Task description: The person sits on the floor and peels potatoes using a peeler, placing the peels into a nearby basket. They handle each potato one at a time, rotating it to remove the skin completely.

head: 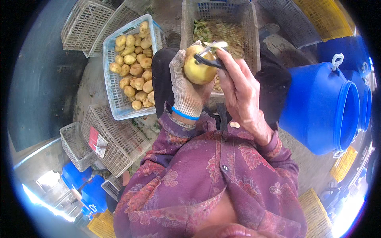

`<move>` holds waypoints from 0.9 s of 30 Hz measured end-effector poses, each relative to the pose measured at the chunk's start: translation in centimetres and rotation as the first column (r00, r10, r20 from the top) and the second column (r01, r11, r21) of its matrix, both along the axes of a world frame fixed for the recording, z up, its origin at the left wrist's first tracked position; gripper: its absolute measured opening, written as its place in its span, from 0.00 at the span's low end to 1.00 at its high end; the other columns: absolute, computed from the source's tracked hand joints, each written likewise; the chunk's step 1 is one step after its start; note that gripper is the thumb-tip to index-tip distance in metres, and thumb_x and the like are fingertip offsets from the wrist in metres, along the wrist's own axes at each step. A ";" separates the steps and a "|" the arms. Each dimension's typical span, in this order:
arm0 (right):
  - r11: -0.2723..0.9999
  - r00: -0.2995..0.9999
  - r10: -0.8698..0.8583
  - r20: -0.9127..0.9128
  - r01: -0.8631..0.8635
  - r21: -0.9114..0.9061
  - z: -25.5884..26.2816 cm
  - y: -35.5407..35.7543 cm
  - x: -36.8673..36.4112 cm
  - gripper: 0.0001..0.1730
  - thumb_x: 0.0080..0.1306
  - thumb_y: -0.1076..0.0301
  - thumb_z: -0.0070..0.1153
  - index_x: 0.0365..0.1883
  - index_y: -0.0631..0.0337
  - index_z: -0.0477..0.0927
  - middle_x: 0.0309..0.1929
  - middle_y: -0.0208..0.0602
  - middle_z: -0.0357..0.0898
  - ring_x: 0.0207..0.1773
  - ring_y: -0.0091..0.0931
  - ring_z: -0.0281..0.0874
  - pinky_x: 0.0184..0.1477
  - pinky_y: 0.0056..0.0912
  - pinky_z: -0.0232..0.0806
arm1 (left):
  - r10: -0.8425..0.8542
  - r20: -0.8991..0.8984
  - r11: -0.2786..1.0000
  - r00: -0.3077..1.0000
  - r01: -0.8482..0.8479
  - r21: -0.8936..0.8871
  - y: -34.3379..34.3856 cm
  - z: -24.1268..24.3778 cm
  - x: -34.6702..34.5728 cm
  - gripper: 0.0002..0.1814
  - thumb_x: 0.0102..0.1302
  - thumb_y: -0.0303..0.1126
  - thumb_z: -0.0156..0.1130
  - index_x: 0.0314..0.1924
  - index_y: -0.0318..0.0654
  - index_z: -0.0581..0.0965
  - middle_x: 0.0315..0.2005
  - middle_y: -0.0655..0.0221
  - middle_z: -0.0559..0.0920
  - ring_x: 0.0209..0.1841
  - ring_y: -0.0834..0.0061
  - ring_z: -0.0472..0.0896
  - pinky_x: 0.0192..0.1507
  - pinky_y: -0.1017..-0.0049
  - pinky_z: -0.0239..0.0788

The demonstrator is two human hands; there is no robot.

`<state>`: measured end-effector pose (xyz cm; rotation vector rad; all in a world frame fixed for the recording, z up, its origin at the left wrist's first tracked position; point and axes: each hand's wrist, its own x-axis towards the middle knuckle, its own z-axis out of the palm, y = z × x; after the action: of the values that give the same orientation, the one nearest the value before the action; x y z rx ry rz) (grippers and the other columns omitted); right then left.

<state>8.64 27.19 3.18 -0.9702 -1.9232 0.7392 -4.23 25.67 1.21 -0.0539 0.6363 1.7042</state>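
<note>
A knitted glove with a blue cuff covers my left hand (189,89), which grips a large potato (198,70). Part of the potato is pale yellow and bare of skin, with browner skin on its upper part. My right hand (242,84), ungloved, holds a black-handled peeler (209,62) against the top right of the potato. A strip of peel (218,44) stands off the peeler's blade. Below both hands a grey plastic crate (256,59) sits between my legs, with many peelings (229,32) in it.
A light blue crate (108,86) full of potatoes (137,70) stands to the left. Stacked grey crates (113,139) lie lower left, others upper left. Large blue plastic barrels (312,107) are on the right, with a yellow crate (321,17) above them.
</note>
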 end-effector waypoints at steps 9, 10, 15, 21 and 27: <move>0.992 0.992 0.096 0.081 -0.089 -0.084 -3.1 -6.1 1.8 0.31 0.60 0.78 0.59 0.64 0.58 0.72 0.34 0.42 0.74 0.31 0.38 0.79 0.32 0.37 0.73 | -0.008 0.242 0.987 0.970 -0.031 0.156 0.7 -1.8 -2.8 0.27 0.64 0.51 0.61 0.54 0.37 0.74 0.41 0.57 0.77 0.43 0.61 0.72 0.44 0.62 0.70; 0.998 0.997 0.042 0.062 -0.039 -0.050 -2.8 -5.5 2.0 0.31 0.60 0.79 0.59 0.64 0.58 0.72 0.34 0.43 0.74 0.31 0.38 0.79 0.32 0.37 0.73 | -0.035 0.227 0.985 0.973 -0.004 0.170 0.8 -1.8 -2.6 0.27 0.65 0.50 0.59 0.55 0.37 0.74 0.42 0.56 0.77 0.45 0.60 0.74 0.46 0.60 0.71; 0.999 0.997 -0.041 0.067 0.043 -0.030 -0.1 -0.8 0.4 0.26 0.64 0.75 0.58 0.62 0.57 0.74 0.34 0.43 0.73 0.31 0.40 0.77 0.30 0.39 0.71 | -0.018 0.102 1.000 0.995 0.017 0.010 0.2 -1.1 -0.9 0.27 0.70 0.52 0.52 0.57 0.38 0.74 0.51 0.57 0.80 0.54 0.60 0.78 0.58 0.61 0.71; 0.997 0.997 -0.061 -0.044 0.063 0.043 -2.5 -2.1 -1.5 0.29 0.65 0.73 0.58 0.66 0.55 0.71 0.35 0.41 0.73 0.32 0.39 0.77 0.30 0.39 0.71 | 0.043 0.002 0.999 0.999 -0.043 0.028 0.3 -1.1 -0.6 0.24 0.68 0.50 0.56 0.51 0.37 0.76 0.45 0.62 0.82 0.49 0.65 0.80 0.54 0.65 0.73; 0.998 0.998 0.052 0.042 -0.050 -0.043 -4.7 -6.0 0.8 0.31 0.61 0.77 0.59 0.65 0.60 0.71 0.36 0.43 0.75 0.32 0.38 0.79 0.33 0.37 0.73 | -0.167 0.278 0.978 0.946 0.125 0.165 0.7 -3.2 -2.9 0.33 0.65 0.60 0.55 0.53 0.34 0.73 0.44 0.52 0.77 0.45 0.52 0.76 0.54 0.55 0.72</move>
<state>9.42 21.17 -1.49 -0.9729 -1.9830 0.7969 -7.17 26.38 -2.02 -0.1480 0.2879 1.5549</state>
